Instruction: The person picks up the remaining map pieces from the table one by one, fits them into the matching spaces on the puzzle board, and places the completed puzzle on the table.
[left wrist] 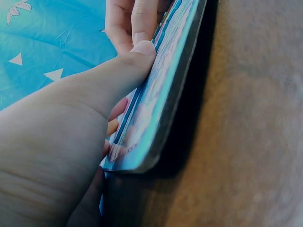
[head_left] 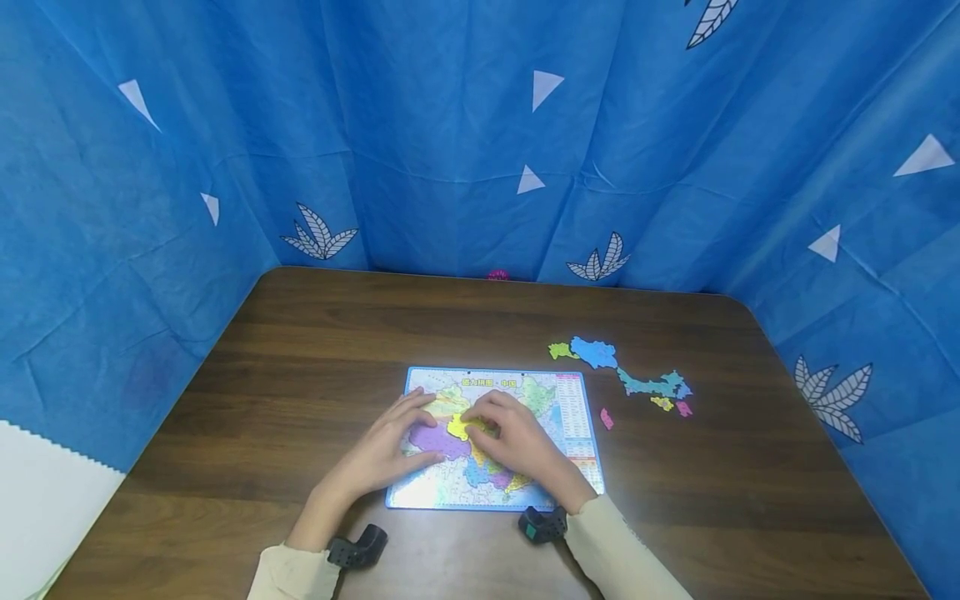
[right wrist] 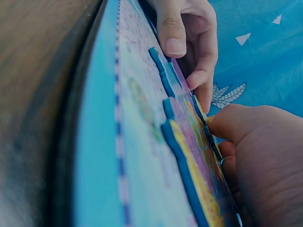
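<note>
A blue curtain with pale triangles and leaf prints hangs around the dark wood-grain worktop, where a map puzzle board lies flat, bearing several coloured pieces. The person's left hand lies over the board's left side, its grip loosely spread, thumb well apart from the fingers beside a purple piece; whether it presses that piece cannot be told. The right hand angles in from the opposite side, its grip nearly closed, thumb and forefinger pinching a yellow piece over the board, just beside the purple one. Right of the board, smaller loose pieces lie on the worktop, blue, teal, green, yellow and pink.
</note>
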A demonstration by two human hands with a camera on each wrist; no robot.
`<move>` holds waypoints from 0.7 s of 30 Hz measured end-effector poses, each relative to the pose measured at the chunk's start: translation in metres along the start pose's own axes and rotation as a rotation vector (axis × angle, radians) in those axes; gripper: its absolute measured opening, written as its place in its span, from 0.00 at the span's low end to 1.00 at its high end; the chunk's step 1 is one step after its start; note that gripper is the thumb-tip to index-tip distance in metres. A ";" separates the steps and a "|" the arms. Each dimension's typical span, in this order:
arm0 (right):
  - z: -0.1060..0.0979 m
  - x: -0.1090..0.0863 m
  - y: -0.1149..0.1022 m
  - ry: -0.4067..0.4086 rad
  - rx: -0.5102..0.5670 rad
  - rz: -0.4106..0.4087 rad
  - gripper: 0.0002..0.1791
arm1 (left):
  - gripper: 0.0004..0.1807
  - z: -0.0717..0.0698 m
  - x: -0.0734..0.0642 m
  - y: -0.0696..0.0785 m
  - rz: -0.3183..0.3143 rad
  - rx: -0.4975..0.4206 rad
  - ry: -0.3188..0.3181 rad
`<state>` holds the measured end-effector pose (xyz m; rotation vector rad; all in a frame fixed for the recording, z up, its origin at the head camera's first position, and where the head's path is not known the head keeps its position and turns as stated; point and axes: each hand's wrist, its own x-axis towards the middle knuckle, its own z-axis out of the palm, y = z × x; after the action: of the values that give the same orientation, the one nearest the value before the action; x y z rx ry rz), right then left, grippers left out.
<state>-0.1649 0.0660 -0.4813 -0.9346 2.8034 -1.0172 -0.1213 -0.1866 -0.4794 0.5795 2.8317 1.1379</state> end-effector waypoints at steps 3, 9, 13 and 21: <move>0.000 0.000 0.000 -0.004 0.001 0.002 0.08 | 0.23 0.000 0.000 0.000 -0.003 0.002 -0.002; 0.000 0.001 0.000 0.000 0.005 0.005 0.09 | 0.24 -0.002 0.000 0.003 -0.030 0.006 -0.015; 0.000 0.001 0.000 0.005 0.006 0.004 0.09 | 0.23 -0.003 0.000 0.004 -0.043 0.011 -0.018; 0.001 0.001 0.001 0.000 0.009 0.004 0.08 | 0.21 -0.002 0.000 0.004 -0.033 0.023 -0.010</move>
<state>-0.1661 0.0658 -0.4821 -0.9274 2.7973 -1.0289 -0.1205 -0.1850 -0.4755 0.5362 2.8384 1.0957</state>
